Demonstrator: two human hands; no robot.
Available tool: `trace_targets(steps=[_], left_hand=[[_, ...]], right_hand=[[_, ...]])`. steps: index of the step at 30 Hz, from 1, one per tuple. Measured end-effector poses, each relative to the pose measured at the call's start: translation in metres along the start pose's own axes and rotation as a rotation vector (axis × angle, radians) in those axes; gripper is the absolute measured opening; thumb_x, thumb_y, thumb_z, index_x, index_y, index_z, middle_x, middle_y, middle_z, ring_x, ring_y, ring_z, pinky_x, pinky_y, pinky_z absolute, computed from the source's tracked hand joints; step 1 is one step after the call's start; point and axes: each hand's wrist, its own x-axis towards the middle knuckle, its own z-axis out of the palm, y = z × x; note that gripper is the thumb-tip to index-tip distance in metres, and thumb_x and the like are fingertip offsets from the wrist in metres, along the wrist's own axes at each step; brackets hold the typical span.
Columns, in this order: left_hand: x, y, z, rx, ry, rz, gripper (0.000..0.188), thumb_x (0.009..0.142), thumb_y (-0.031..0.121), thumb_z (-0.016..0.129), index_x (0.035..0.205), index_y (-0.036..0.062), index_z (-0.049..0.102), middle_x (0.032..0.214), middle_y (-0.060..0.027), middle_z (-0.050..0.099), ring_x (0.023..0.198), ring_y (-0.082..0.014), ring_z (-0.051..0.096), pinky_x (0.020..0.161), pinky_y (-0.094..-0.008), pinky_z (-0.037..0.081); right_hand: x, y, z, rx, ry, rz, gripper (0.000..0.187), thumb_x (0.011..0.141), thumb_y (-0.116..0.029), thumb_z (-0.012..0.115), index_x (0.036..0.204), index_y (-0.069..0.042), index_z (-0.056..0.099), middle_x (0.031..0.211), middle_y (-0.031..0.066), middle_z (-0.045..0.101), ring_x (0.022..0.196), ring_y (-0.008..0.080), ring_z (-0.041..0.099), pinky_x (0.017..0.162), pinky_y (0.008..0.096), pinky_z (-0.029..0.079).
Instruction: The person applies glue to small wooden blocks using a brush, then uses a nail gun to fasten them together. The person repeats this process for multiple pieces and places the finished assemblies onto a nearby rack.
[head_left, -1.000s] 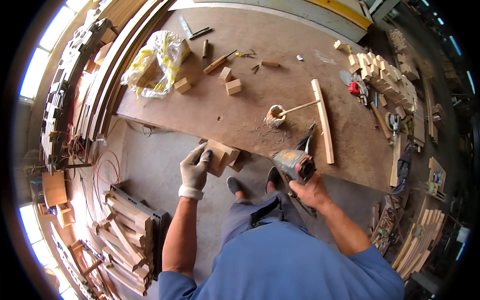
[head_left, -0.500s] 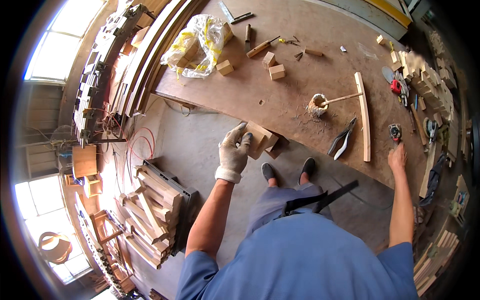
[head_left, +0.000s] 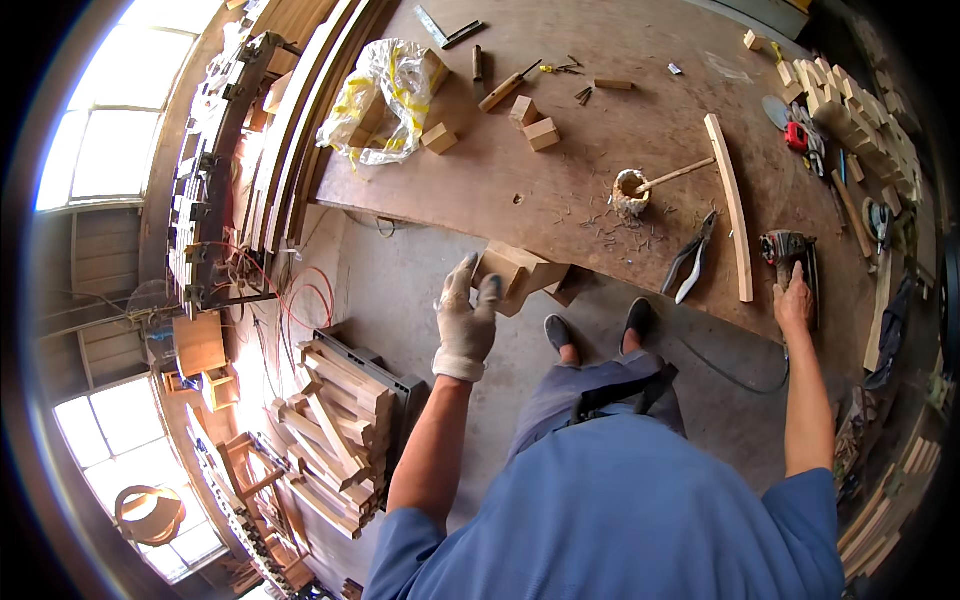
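My left hand [head_left: 467,318] wears a pale work glove and grips a small wooden block assembly [head_left: 523,275] at the near edge of the brown workbench [head_left: 560,180]. My right hand [head_left: 794,302] is bare and rests on a red and black power tool [head_left: 788,250] set down on the bench at the right, its cord trailing to the floor. Beside the tool lie a long curved wooden strip [head_left: 731,205] and a pair of pliers [head_left: 690,260].
On the bench: a small pot with a stick in it [head_left: 632,192], loose wood blocks [head_left: 535,125], a plastic bag [head_left: 385,95], a chisel and scattered nails. A crate of wood offcuts [head_left: 335,430] stands on the floor at left. More blocks are stacked at far right [head_left: 850,100].
My right hand carried the power tool from in front of me out to the right and set it on the bench. My left hand stayed on the wooden block assembly.
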Motion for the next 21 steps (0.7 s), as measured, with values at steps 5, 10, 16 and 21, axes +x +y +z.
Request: trace_targets(steps=[5, 10, 16, 21], left_hand=[[0.011, 0.033, 0.000, 0.258, -0.118, 0.037, 0.078, 0.083, 0.033, 0.089, 0.144, -0.0032, 0.058, 0.138, -0.0245, 0.064, 0.125, -0.0405, 0.065, 0.106, -0.0448, 0.055], [0.022, 0.012, -0.024, 0.185, -0.240, 0.179, 0.076, 0.075, 0.015, 0.091, 0.144, 0.0048, 0.061, 0.144, -0.0243, 0.061, 0.129, -0.0420, 0.062, 0.109, -0.0459, 0.054], [0.016, 0.028, -0.029, 0.237, -0.449, 0.292, 0.068, 0.082, -0.007, 0.070, 0.141, 0.0256, 0.068, 0.161, -0.0243, 0.044, 0.144, -0.0451, 0.049, 0.117, -0.0458, 0.049], [0.011, 0.036, -0.019, 0.243, -0.407, 0.429, 0.057, 0.088, 0.000, 0.068, 0.139, 0.0260, 0.069, 0.161, -0.0255, 0.044, 0.145, -0.0447, 0.048, 0.116, -0.0465, 0.048]], right_hand=[[0.002, 0.013, 0.008, 0.032, 0.051, -0.080, 0.084, 0.091, -0.014, 0.077, 0.162, 0.002, 0.034, 0.138, 0.0322, 0.063, 0.126, 0.0488, 0.061, 0.108, 0.0517, 0.049], [0.001, 0.002, -0.008, -0.026, -0.050, -0.103, 0.076, 0.091, -0.011, 0.073, 0.158, 0.003, 0.040, 0.141, 0.0307, 0.060, 0.127, 0.0479, 0.059, 0.111, 0.0513, 0.046], [-0.056, -0.126, -0.074, 0.264, 0.278, -0.517, 0.045, 0.092, -0.008, 0.068, 0.136, -0.002, 0.064, 0.123, 0.0199, 0.068, 0.109, 0.0381, 0.069, 0.094, 0.0464, 0.057], [-0.134, -0.282, -0.077, 0.476, 0.023, -0.942, 0.066, 0.080, -0.025, 0.087, 0.136, -0.001, 0.064, 0.131, 0.0209, 0.068, 0.121, 0.0391, 0.067, 0.104, 0.0446, 0.056]])
